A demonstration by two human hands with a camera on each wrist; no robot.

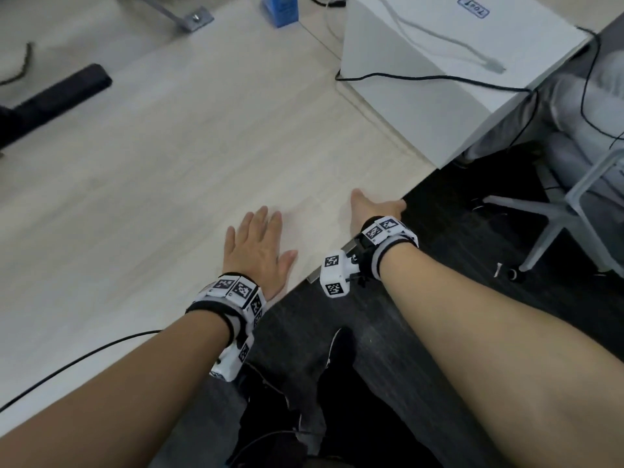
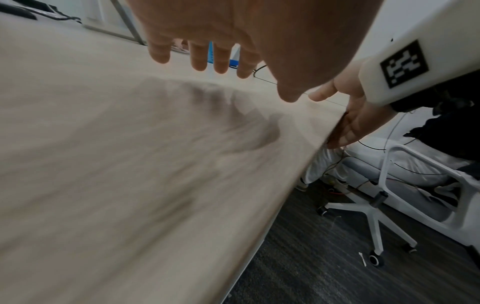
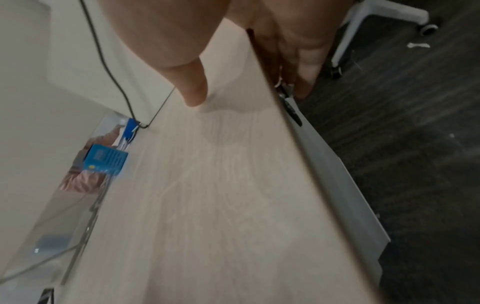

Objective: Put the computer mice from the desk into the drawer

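Two hands at the near edge of a pale wood surface.

Left hand: flat, fingers spread, palm down just beside the edge. Right hand: thumb on top of the edge, fingers straight beneath it. Drawer: grey front directly under the edge. No mice visible. White box beyond the edge: blue label, unreadable. Blue carton left of it.

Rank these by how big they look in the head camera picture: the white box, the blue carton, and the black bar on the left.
1. white box
2. black bar
3. blue carton, though the frame cuts it off at the top, so its full size is unsure.
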